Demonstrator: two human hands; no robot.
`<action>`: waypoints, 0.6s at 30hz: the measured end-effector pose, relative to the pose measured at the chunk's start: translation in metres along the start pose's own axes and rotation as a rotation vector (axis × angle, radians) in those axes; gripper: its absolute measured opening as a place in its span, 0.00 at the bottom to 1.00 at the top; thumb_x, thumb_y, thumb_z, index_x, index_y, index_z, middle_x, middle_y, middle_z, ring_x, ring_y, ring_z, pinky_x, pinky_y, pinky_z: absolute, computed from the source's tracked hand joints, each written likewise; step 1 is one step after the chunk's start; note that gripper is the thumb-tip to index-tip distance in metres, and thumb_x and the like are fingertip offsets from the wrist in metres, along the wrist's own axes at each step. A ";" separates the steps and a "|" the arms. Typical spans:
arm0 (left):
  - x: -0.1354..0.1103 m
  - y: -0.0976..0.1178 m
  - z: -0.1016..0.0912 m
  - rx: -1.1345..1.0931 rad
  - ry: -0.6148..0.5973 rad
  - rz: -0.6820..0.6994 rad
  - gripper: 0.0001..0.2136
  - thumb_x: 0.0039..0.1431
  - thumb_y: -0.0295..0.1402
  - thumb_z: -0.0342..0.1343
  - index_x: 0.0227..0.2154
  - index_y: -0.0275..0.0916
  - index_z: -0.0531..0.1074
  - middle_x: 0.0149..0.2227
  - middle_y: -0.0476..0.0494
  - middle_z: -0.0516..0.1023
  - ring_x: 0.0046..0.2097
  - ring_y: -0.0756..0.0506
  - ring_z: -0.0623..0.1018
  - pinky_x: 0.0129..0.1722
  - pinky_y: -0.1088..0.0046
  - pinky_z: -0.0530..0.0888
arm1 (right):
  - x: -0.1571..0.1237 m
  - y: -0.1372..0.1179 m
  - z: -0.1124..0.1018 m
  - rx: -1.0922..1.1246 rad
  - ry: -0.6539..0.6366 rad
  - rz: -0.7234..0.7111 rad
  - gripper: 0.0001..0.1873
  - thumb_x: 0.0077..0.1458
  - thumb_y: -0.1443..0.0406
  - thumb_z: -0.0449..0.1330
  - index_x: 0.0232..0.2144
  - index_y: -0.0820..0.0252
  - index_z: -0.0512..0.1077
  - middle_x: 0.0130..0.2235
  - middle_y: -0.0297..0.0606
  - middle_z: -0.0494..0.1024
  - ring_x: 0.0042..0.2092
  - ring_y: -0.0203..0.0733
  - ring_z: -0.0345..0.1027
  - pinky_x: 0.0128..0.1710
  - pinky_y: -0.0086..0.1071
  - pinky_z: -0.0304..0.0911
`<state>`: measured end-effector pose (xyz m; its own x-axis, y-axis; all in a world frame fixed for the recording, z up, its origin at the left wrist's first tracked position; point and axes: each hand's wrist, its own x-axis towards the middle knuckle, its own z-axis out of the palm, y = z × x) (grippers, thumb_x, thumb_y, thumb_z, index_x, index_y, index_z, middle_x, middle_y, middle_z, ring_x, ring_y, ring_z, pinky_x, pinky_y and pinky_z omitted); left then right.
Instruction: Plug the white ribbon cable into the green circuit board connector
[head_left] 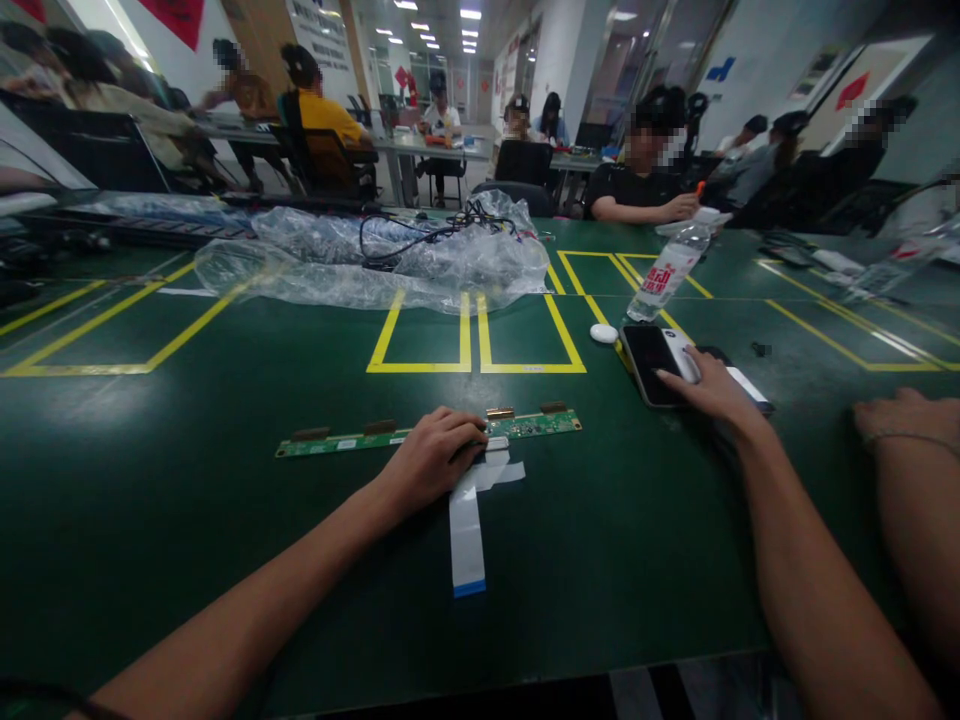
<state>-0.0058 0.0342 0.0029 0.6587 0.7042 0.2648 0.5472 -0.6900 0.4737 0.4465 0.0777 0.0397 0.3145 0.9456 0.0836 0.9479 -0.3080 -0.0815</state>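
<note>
A long, narrow green circuit board (536,424) lies flat on the table. My left hand (436,452) is over its middle, with the fingers curled together where a white flat ribbon cable (467,540) meets the board. That cable is folded; its blue-tipped end points towards me. The thumb of this hand is hidden. Further right, my right hand (712,385) lies with thumb and fingers apart on a black-screened phone (649,352) and the white rounded object (681,352) beside it.
Clear plastic wrap (480,265) with black cables lies behind the board. A water bottle (670,268) and a small white case (604,333) are near the phone. Another person's hand (900,415) rests at the right. Yellow tape (420,367) marks the green table. Several people sit beyond.
</note>
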 end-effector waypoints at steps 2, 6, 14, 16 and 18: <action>0.000 0.000 0.000 0.000 -0.005 -0.005 0.10 0.67 0.31 0.51 0.47 0.43 0.74 0.54 0.46 0.74 0.52 0.42 0.70 0.49 0.58 0.72 | 0.001 0.001 0.001 0.018 -0.024 -0.010 0.40 0.64 0.51 0.54 0.67 0.75 0.53 0.64 0.65 0.61 0.63 0.58 0.56 0.57 0.41 0.52; 0.000 0.002 -0.002 -0.001 -0.009 -0.009 0.10 0.67 0.31 0.50 0.47 0.42 0.74 0.54 0.46 0.74 0.52 0.42 0.70 0.49 0.58 0.72 | 0.003 0.003 0.003 0.041 -0.039 -0.016 0.40 0.64 0.51 0.54 0.67 0.75 0.52 0.64 0.68 0.59 0.64 0.60 0.54 0.57 0.43 0.50; 0.000 0.003 -0.003 0.008 -0.016 -0.011 0.10 0.67 0.30 0.50 0.47 0.42 0.73 0.54 0.46 0.74 0.52 0.43 0.70 0.48 0.59 0.72 | 0.006 0.008 0.007 0.090 -0.008 -0.050 0.39 0.64 0.53 0.56 0.65 0.78 0.56 0.65 0.70 0.58 0.67 0.63 0.51 0.61 0.45 0.48; 0.001 0.004 -0.003 0.011 -0.016 -0.013 0.10 0.67 0.30 0.50 0.47 0.42 0.74 0.53 0.46 0.74 0.52 0.43 0.70 0.48 0.59 0.72 | 0.007 0.010 0.009 0.110 0.032 -0.050 0.36 0.64 0.54 0.56 0.64 0.78 0.59 0.63 0.69 0.62 0.65 0.62 0.54 0.60 0.47 0.51; 0.001 0.004 -0.004 0.014 -0.016 -0.012 0.10 0.67 0.30 0.50 0.47 0.42 0.74 0.53 0.46 0.74 0.52 0.43 0.70 0.48 0.59 0.72 | 0.008 0.011 0.010 0.132 0.100 -0.051 0.30 0.65 0.55 0.56 0.61 0.73 0.64 0.60 0.64 0.67 0.62 0.59 0.61 0.58 0.47 0.57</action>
<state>-0.0048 0.0325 0.0083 0.6601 0.7099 0.2456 0.5623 -0.6838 0.4651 0.4595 0.0831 0.0293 0.2759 0.9425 0.1886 0.9498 -0.2372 -0.2041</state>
